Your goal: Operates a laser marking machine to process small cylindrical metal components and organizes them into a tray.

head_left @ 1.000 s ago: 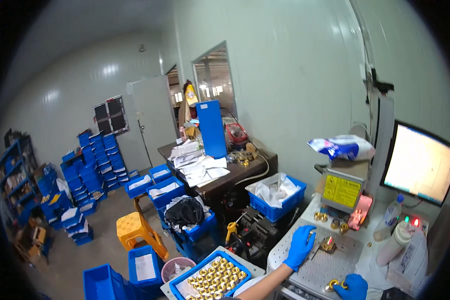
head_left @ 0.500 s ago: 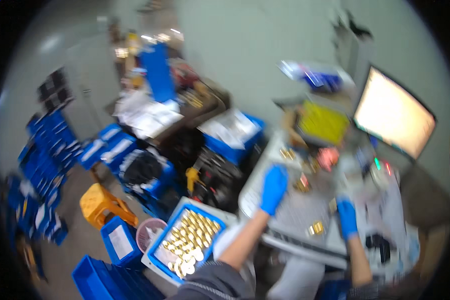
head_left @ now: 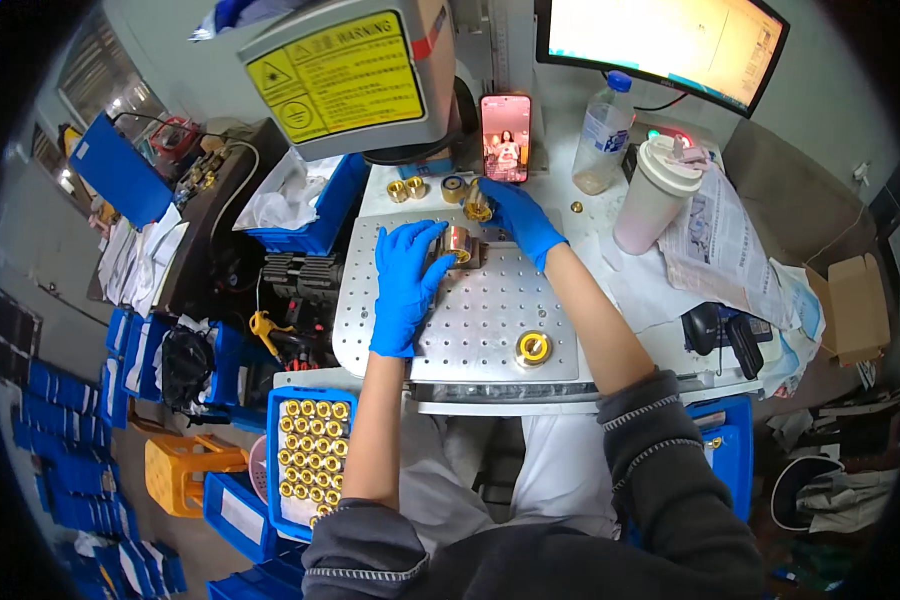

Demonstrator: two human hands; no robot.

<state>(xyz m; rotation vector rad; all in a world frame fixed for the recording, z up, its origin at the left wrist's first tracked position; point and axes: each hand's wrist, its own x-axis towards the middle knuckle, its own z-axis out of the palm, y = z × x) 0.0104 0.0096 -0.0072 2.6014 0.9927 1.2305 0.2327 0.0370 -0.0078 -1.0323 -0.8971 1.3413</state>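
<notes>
My blue-gloved left hand (head_left: pixel 402 285) has its thumb and forefinger at the left side of a short brass cylinder fitting (head_left: pixel 457 243), which sits by a small dark block on the perforated metal plate (head_left: pixel 500 300). In my gloved right hand (head_left: pixel 518 218) is another brass fitting (head_left: pixel 477 207), pinched at the fingertips just above and beyond the first. A fitting with a yellow ring (head_left: pixel 533 348) stands near the plate's front edge. Behind the hands are a grey-topped cylinder (head_left: pixel 454 188) and two small brass fittings (head_left: pixel 406 189).
A machine head (head_left: pixel 350 80) with a yellow label overhangs the far left. A phone (head_left: pixel 506 138), plastic bottle (head_left: pixel 604 135), lidded cup (head_left: pixel 655 195), monitor (head_left: pixel 665 45) and black handheld device (head_left: pixel 735 335) stand around. A blue tray (head_left: pixel 274 440) holds several brass fittings.
The head view has swung from left to the worktable. My left hand has come to one brass fitting. My right hand has moved from the plate's right side to the back, holding another.
</notes>
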